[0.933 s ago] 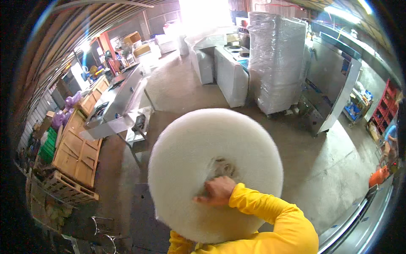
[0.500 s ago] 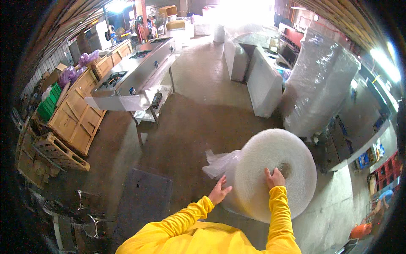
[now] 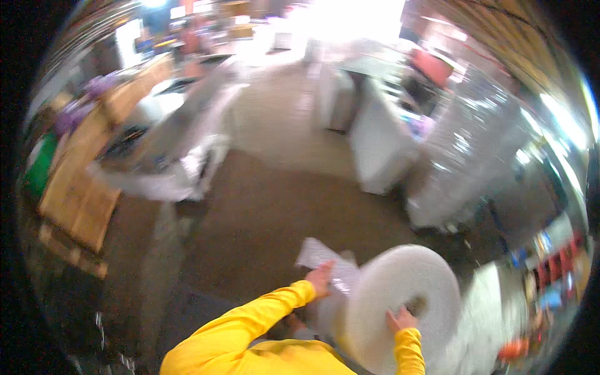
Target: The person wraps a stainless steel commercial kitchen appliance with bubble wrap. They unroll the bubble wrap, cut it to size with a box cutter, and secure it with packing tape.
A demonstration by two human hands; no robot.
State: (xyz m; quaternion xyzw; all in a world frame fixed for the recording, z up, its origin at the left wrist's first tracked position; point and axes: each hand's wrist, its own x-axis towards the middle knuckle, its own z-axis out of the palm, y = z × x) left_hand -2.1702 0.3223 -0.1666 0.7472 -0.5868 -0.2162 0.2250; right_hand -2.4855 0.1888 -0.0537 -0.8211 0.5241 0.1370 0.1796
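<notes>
Head view gives me a big white roll of bubble wrap (image 3: 406, 272) low down, a bit right of the middle, close in front of the person. It leans, with one round, flat end turned up toward me. I cannot see what its bottom rests on. A loose, shiny flap (image 3: 342, 275) of the wrap sticks out on the roll's left side. The left hand (image 3: 320, 279) touches this flap with its fingers. I cannot tell if they pinch it or just lie on it. The right hand (image 3: 401, 319) is at the round end, next to the dark hole (image 3: 417, 304) in the middle. Its thumb and pointing finger are a little apart. Its other fingers are hard to see, so I cannot tell if it grips the roll. Both arms wear yellow sleeves (image 3: 244, 319).

Past the roll I see a brown floor (image 3: 275, 200). On the left is a long metal stove (image 3: 184, 128), and near it a big wooden box (image 3: 81, 181) with purple bundles (image 3: 75, 117) by it. On the right, a tall thing in shiny clear plastic (image 3: 465, 150) stands beside a white boxy unit (image 3: 378, 147). The far parts look blurry to me.
</notes>
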